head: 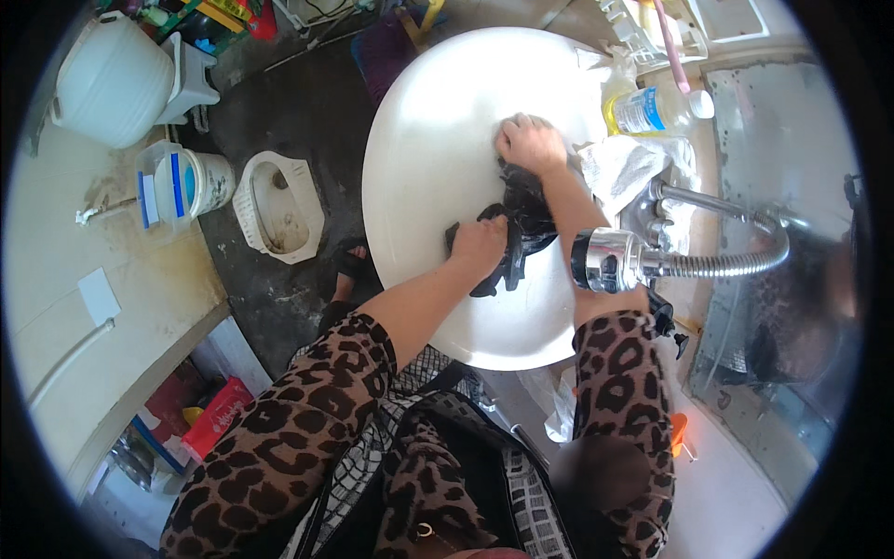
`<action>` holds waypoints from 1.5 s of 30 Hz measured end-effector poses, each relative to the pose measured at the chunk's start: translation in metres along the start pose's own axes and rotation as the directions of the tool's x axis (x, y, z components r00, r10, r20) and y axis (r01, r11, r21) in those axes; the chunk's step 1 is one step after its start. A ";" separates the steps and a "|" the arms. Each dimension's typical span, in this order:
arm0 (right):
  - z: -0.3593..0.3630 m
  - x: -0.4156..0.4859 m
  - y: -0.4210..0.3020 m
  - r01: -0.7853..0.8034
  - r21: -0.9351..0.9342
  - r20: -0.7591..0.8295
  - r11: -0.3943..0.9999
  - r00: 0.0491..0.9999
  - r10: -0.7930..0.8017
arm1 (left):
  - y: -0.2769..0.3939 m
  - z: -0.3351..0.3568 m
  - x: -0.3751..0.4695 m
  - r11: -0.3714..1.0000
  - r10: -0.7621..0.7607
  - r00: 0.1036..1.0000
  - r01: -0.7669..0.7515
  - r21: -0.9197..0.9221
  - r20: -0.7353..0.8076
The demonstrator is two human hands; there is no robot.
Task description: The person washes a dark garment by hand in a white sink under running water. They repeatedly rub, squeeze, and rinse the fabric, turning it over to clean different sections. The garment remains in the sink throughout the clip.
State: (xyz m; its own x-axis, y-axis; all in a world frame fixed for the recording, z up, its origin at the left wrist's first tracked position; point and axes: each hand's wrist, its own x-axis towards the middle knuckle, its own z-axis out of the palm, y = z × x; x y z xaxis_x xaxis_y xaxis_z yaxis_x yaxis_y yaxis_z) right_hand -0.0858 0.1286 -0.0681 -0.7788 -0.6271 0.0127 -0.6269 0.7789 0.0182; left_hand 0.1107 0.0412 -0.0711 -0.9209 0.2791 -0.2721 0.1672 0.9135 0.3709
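A bunched, wet-looking black cloth (529,213) lies in the white washbasin (419,140). My left hand (480,244) is closed around its near left part, with folds sticking out on both sides of the fist. Farther up the bowl, my right hand (532,144) is curled over the cloth's far end, its knuckles up and slightly blurred. Part of the cloth is hidden under my hands and right forearm. A chrome faucet head (607,260) on a flexible hose hangs over my right forearm; no water is seen coming from it.
On the basin's right ledge lie a bottle of yellow liquid (639,112) and a crumpled white plastic bag (618,171). A mirror (754,140) stands behind the faucet. Left on the dark floor are a squat toilet (307,202), a bucket (211,182) and a white tub (115,80).
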 end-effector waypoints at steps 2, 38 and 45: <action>-0.019 0.001 0.007 0.207 -0.154 -0.176 0.966 0.957 -0.233 | 0.003 -0.003 -0.002 0.999 -0.035 0.999 0.035 -0.001 0.000; -0.053 -0.171 -0.120 -0.652 0.630 0.113 0.423 0.615 0.780 | 0.000 -0.005 0.006 0.989 -0.021 0.990 0.040 -0.140 0.137; 0.014 -0.091 -0.068 -0.726 0.197 -0.207 0.659 0.626 0.752 | 0.001 -0.004 0.021 0.981 -0.129 0.983 0.146 -0.128 0.133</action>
State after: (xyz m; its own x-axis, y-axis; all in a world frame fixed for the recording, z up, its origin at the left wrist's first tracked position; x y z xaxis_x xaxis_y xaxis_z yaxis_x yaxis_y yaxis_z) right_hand 0.0275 0.1333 -0.0844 -0.9544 0.1915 0.2289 0.1479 0.9697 -0.1945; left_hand 0.0904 0.0470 -0.0722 -0.8795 0.1963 -0.4335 -0.0151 0.8990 0.4378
